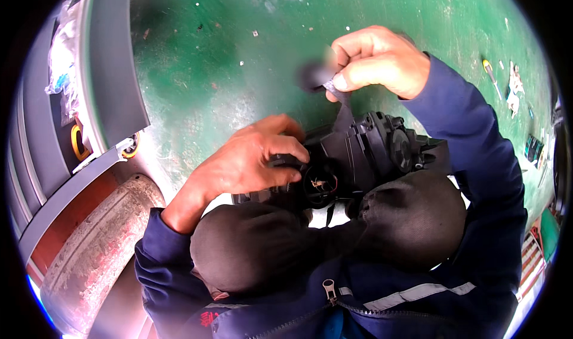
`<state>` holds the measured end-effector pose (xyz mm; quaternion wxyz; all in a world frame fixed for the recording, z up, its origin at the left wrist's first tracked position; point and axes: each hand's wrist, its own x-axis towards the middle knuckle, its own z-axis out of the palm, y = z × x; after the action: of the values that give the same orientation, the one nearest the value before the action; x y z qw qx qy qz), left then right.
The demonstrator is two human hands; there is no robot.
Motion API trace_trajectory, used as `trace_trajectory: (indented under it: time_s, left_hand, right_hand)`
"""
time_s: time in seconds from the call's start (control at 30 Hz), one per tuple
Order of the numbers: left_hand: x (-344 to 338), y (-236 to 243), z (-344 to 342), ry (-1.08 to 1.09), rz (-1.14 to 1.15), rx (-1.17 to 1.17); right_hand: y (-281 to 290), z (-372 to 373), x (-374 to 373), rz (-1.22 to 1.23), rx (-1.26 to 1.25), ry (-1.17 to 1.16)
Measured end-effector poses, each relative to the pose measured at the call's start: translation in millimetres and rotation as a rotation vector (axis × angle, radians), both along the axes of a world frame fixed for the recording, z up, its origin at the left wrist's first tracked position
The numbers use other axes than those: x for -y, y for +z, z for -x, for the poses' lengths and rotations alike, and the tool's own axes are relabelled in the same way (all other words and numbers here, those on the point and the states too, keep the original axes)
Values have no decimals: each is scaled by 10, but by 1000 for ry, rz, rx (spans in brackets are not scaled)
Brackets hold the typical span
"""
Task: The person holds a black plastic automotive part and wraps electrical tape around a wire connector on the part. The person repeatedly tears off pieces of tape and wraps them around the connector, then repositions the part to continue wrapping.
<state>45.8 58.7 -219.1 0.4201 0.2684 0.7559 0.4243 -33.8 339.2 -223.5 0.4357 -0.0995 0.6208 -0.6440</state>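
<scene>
A black plastic housing (364,151) with round openings lies across my lap, just beyond my knees. Wires show inside its near round opening. My left hand (253,157) has its fingers curled over the left part of the housing and steadies it. Raised beyond the housing, my right hand (376,64) pinches a black tape strip (344,109) between thumb and fingers. From there the strip runs down to the top of the housing. A dark round shape (313,76), probably the tape roll, is blurred beside those fingertips.
Green floor (227,58) with small scraps stretches ahead. Left stand a grey panelled structure (110,58) and a worn, rounded pale object (107,237). A yellow-handled tool (491,76) lies on the floor at the right. My knees (415,216) border the housing.
</scene>
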Motion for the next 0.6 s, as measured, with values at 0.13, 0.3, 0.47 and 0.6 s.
trace_trajectory:
  time_s: [0.13,0.3,0.47,0.6]
  left_hand:
    - [-137,-123,-91,-105,-68,-157]
    - [-307,-282,-68,-181,-97,-291]
    - [-388,-390,-58,-263,-189,-431]
    - [-399,-463,-81,-279,-224,-444]
  right_hand:
    - [-58,-134,-144,-80,35,-7]
    - [-106,-244,-225,-115,100,-37]
    - [-128,-325,-259,-123,117,-38]
    - [-174,-389,-269,-103,157,-68]
